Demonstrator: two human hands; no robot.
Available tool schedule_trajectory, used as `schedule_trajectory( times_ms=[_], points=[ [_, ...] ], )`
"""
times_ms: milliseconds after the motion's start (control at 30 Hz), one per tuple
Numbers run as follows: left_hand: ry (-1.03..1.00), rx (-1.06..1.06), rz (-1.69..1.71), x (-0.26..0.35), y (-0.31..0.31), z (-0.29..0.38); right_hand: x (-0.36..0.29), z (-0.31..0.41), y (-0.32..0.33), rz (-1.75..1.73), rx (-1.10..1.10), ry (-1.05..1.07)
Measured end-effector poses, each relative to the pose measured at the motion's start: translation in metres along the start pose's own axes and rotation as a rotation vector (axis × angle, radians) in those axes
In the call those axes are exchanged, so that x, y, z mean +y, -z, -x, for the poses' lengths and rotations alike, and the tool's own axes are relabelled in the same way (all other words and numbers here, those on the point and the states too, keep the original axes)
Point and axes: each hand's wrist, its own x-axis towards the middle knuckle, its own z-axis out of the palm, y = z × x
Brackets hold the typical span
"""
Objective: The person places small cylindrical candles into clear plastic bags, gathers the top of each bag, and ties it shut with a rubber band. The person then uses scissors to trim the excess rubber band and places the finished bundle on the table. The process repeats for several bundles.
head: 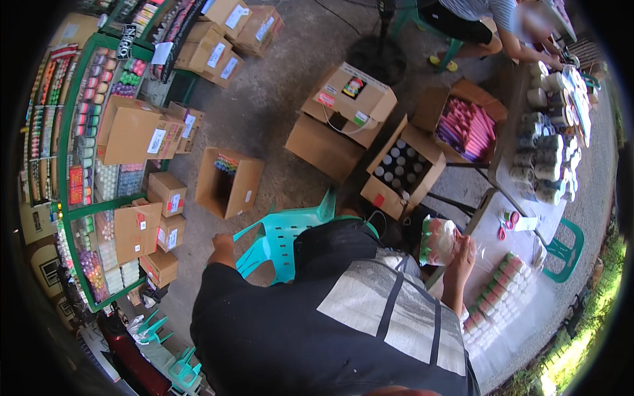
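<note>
My right hand [464, 252] holds a clear plastic-wrapped pack [438, 241] with green, pink and white contents above the near edge of a pale table [488, 235]. On that table lie rows of similar green, pink and white packs [500, 284]. Red-handled scissors [506, 225] rest farther up, beside a white strip [526, 224]. My left hand [223, 243] is at the edge of a teal plastic chair [285, 242]; its fingers are curled, and I cannot tell whether they grip the chair.
Ahead stand open cartons: one holds white-topped containers [400, 163], another pink and purple sticks [465, 123]. A carton [230, 183] stands left. Green shelving [74, 213] lines the left side. A person [475, 24] works at the far table among several white cylindrical containers [537, 158].
</note>
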Motion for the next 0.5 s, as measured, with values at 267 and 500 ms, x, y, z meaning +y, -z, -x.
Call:
schedule_trajectory(
  times_ms=[267, 500],
  points=[
    [0.19, 0.051, 0.334, 0.039, 0.079, 0.01, -0.007, 0.014, -0.035, 0.006, -0.048, 0.055],
    [0.237, 0.148, 0.409, 0.035, 0.06, 0.031, 0.004, 0.053, -0.029, 0.065, -0.039, 0.075]
  ],
)
